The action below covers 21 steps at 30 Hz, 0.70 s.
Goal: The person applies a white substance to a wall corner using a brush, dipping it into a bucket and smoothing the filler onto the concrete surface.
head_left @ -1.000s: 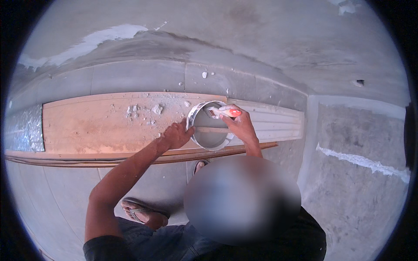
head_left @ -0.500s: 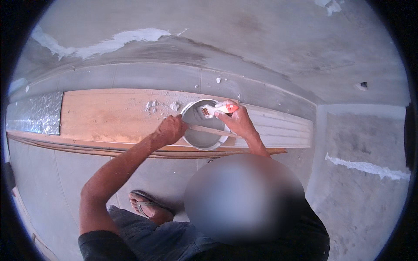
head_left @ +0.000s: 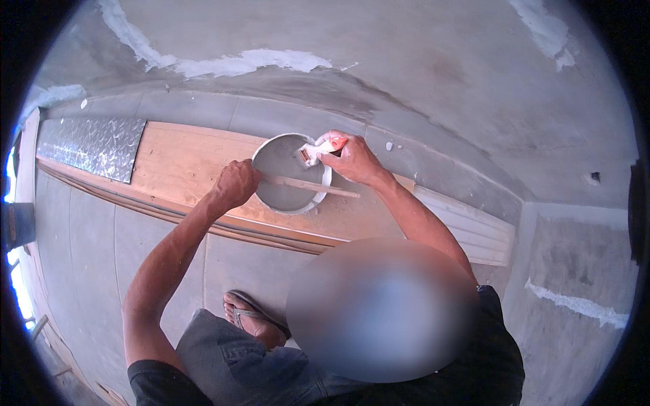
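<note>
A round bucket [head_left: 282, 208] with a pale rim holds grey, smooth-looking liquid. Across its mouth lies a flat wooden stick [head_left: 311, 186], its right end reaching past the rim. My left hand [head_left: 237, 184] is closed around the stick's left end, against the bucket's rim; whether it also grips the rim cannot be made out. In my right hand [head_left: 355, 161] is a paintbrush [head_left: 313, 153] with a whitened handle and a red end. The brush head points left, over the far right part of the bucket's mouth.
Beneath the bucket runs a long brown board [head_left: 176, 159], with a metal tread-pattern sheet [head_left: 95, 145] on its left end and a ribbed white panel [head_left: 464, 223] at its right. A grey wall [head_left: 420, 74] with white patches rises behind. My sandalled foot [head_left: 254, 318] stands on the tiled floor.
The bucket has shifted left along the board, with both hands and the stick, and now covers where the crumbs lay. The view has turned. The brush stays over the bucket.
</note>
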Motion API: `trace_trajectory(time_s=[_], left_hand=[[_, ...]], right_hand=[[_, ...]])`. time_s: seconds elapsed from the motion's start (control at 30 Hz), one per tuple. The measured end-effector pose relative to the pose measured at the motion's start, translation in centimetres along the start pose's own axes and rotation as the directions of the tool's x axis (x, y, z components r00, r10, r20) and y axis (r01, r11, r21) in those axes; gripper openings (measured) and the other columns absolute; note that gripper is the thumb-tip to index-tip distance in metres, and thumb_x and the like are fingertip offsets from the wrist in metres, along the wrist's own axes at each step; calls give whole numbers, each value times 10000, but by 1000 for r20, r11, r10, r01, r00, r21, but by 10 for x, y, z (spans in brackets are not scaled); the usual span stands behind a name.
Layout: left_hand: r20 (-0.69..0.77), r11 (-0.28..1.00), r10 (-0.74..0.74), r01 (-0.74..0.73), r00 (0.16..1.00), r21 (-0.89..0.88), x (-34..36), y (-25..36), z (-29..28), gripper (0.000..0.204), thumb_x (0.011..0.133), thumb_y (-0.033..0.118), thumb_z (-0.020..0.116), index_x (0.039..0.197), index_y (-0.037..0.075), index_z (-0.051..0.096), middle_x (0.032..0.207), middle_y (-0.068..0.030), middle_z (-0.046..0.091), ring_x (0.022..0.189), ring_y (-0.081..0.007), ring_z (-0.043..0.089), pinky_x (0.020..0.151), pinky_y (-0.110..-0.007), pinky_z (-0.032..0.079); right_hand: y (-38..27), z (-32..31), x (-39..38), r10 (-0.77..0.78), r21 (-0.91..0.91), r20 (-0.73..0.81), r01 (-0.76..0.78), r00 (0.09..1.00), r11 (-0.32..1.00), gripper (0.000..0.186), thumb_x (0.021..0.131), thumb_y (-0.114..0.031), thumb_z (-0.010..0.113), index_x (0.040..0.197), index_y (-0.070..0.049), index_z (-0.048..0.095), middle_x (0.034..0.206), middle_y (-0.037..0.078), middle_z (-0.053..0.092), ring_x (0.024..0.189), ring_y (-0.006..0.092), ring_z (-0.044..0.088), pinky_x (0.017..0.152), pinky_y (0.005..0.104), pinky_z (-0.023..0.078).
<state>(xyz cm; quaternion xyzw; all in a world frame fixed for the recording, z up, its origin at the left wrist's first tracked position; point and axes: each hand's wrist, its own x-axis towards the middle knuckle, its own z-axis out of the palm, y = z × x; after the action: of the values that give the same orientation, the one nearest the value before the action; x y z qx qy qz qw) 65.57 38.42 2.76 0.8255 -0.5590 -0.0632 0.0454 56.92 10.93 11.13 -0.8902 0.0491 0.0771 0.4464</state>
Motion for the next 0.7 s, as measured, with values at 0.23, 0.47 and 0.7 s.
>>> trace_trajectory(time_s=[0.23,0.47,0.7], left_hand=[[-95,955,-150,120,984,-273,-7,-4,6,159,841,121,502,791,-29,511,769,-211,547,618,-357,571,515,-459,472],[-101,970,-115,90,988,-226,-1,-2,13,111,842,110,486,794,12,502,736,-213,541,611,-377,577,521,-476,473],[-65,937,-162,133,985,-324,-1,-8,19,159,845,136,481,777,-3,519,699,-206,552,582,-374,587,507,-469,479]], right_hand=[[19,9,4,16,66,-119,-8,993,998,306,792,-264,671,937,-4,600,814,150,657,748,262,623,704,351,481],[19,16,-6,-199,-107,-170,183,965,977,351,747,-298,739,866,-12,574,752,161,638,719,319,627,684,390,489],[6,31,6,-216,-187,-264,169,940,968,369,724,-304,760,818,-17,549,655,136,591,621,318,599,591,385,468]])
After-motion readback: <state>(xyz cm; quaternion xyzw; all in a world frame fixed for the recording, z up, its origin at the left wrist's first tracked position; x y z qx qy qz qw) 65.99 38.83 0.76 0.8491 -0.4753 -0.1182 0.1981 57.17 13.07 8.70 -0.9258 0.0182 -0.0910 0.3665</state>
